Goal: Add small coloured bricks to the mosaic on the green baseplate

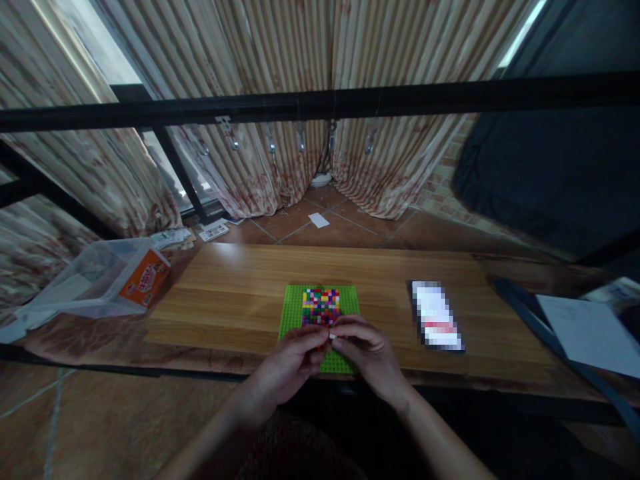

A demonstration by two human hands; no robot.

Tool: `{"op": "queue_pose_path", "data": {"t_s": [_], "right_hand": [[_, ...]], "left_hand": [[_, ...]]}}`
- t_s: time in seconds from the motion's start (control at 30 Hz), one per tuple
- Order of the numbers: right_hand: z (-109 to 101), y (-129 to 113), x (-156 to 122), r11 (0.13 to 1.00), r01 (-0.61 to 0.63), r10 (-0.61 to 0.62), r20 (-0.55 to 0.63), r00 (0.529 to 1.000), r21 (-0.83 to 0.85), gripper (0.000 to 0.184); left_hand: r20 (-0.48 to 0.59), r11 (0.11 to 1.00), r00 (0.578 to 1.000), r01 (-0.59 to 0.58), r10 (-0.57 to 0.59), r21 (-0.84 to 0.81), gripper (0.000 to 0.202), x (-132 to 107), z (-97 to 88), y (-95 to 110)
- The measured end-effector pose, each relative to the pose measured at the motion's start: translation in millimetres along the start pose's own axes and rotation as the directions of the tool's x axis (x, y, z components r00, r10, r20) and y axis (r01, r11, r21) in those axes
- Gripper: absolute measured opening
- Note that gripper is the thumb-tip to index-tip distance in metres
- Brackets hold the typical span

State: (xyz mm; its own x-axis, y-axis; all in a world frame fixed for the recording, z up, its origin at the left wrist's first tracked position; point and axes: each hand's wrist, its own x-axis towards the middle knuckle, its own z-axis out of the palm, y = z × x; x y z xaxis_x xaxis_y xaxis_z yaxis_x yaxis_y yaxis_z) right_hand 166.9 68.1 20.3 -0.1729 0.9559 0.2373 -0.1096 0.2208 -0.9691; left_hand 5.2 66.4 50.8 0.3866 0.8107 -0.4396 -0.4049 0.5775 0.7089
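A green studded baseplate [350,300] lies on the wooden board, with many small coloured bricks [320,303] packed in a block on its upper middle part. Over its lower half, my right hand [370,350] pinches a small white brick [333,336] between thumb and fingers. My left hand [297,357] is closed, its fingertips meeting the right hand's close by the white piece. Whether the left fingers hold something of their own is hidden. Both hands cover part of the baseplate and the lower rows of bricks.
A phone [437,317] with a blurred screen rests on the wooden board [240,300] to the right. At the left stands a clear plastic bin [105,267] with an orange label. White paper [590,330] and a dark strap [540,313] lie far right. A black rail [320,103] crosses behind.
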Motion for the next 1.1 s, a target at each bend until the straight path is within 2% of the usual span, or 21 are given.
{"op": "queue_pose_path", "data": {"t_s": [0.17,0.33,0.43,0.57,0.67,0.73,0.87,1.03,1.1], "right_hand": [[0,-1,0,1.0,0.005,-0.004,0.001,1.0,-0.031,0.011],[1,-4,-1,0.981,0.072,-0.074,-0.005,0.997,-0.179,0.013],[1,-3,-1,0.975,0.092,-0.095,-0.005,0.995,-0.201,0.012],[0,0,-1,0.987,0.085,-0.093,-0.05,0.994,-0.136,0.009],[0,2,-1,0.998,0.036,-0.041,-0.074,0.996,-0.06,0.007],[1,2,-1,1.0,-0.011,0.01,-0.077,0.997,-0.006,0.006],[2,2,0,0.995,-0.079,0.085,-0.087,0.993,0.067,0.005],[3,2,0,0.986,-0.126,0.135,-0.075,0.988,0.113,0.005],[3,2,0,0.978,-0.154,0.165,-0.067,0.984,0.137,0.005]], "left_hand": [[-0.027,1.0,0.999,-0.017,0.017,-0.003,0.017,1,3.2,-1],[-0.106,0.983,0.991,-0.063,0.083,0.175,0.025,1,7.2,-3],[-0.134,0.973,0.985,-0.081,0.112,0.215,0.026,0,7.2,-4],[-0.085,0.994,0.995,-0.045,0.054,0.103,0.023,0,3.9,-3],[-0.027,0.999,0.999,-0.022,0.023,0.039,0.02,0,1.8,-3],[-0.025,0.999,1.0,-0.014,0.015,0.042,0.021,0,1.6,-3],[-0.087,0.99,0.995,-0.028,0.04,0.14,0.023,-2,4.8,-2],[-0.164,0.944,0.972,-0.111,0.168,0.31,0.021,-3,12.0,-1],[-0.163,0.923,0.96,-0.16,0.228,0.349,0.018,-3,14.1,-2]]}}
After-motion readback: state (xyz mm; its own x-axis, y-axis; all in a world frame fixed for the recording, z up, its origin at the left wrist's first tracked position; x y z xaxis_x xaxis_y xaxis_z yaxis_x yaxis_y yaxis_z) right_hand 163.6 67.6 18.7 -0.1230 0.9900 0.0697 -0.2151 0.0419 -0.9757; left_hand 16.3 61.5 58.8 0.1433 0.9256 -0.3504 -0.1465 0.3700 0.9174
